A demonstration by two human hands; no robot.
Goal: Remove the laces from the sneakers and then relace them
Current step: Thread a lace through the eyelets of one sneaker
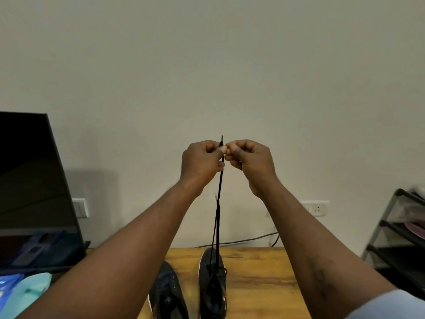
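Your left hand [202,162] and right hand [250,162] pinch the lace [219,203] near its ends, held high, probably to even both halves; it hangs to the right sneaker [212,284] on the bench [257,272].

Dark monitor [34,180], black rack [395,238]

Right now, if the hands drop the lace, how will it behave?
Probably floppy: the lace runs straight only because the left hand and right hand pull it taut from the sneaker. Its tip stands stiff above the hands, so likely easier to thread. Thin, so probably light.
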